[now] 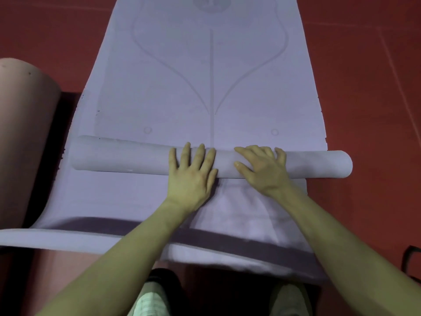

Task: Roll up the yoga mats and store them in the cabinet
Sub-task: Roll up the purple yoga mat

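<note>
A lavender yoga mat [211, 71] lies lengthwise on a red floor [364, 65], running away from the person toward the top of the view. Its near portion is wound into a roll [136, 157] lying crosswise. All positions below are given relative to this roll.

Left hand [193, 172]: laid flat on top of the roll just left of its middle, fingers straight and spread, palm heel at the near edge. Right hand [262, 167]: on the roll just right of its middle, fingers bent over the far side, thumb extended leftward along the top. The two hands sit side by side, close but not touching.

Roll ends: the right end overhangs the flat mat's right edge and projects over bare floor; the left end sits inside the left edge, so the roll lies slightly skewed. The mat's left edge near that end is ragged.

Nearer than the roll, a second lavender sheet [114, 201] lies flat, its near edge curled up with a darker underside showing. Left of the roll stands a pinkish rolled mat [25, 133], close to the sheet's edge. Beyond the roll the unrolled mat is unobstructed, with open red floor to its right. Checked trouser knees [148, 299] appear at the bottom. No cabinet is in view.
</note>
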Motion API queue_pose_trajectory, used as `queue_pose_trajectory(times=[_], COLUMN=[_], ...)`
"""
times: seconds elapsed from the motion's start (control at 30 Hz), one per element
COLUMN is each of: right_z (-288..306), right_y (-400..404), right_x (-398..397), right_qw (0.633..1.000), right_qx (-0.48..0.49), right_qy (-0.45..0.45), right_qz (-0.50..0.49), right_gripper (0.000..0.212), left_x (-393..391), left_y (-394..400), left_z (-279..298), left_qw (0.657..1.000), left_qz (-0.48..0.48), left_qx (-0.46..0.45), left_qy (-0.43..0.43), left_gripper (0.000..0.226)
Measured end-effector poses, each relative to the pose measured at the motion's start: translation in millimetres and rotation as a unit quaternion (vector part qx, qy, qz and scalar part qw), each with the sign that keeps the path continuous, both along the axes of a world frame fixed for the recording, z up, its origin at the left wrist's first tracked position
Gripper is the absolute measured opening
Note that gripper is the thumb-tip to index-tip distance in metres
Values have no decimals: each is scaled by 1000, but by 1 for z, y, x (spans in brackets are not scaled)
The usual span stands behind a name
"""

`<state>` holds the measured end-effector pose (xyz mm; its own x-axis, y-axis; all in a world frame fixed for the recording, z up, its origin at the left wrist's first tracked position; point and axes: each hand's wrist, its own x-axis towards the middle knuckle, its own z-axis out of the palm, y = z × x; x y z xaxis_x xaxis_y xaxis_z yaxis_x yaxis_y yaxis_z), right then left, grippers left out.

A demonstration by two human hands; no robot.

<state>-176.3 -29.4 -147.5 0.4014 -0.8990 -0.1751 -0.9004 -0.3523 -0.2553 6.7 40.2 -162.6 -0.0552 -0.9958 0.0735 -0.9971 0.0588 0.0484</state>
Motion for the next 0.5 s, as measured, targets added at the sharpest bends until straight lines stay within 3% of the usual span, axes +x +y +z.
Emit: queue_pose_trajectory(times=[0.13, 0.23, 0.33, 0.5], right_z=[-7, -8, -7, -13], right_y=[25, 26, 9, -14], right_x=[10, 11, 8, 13], right_qw=[996, 995, 998, 994], right_qx=[-93, -97, -66, -99], right_qy=[11, 27, -2, -26], right_qz=[-10, -3, -12, -25], right_gripper=[51, 51, 53, 48], left_x=[7, 11, 11, 3], left_y=[-20, -31, -33, -17], left_z=[5, 6, 11, 18], left_qw=[998, 996, 997, 999], left_qz=[-5, -14, -8, -1], left_qx=[68, 89, 71, 39], left_qy=[-3, 7, 27, 26], left_gripper=[50, 51, 52, 52])
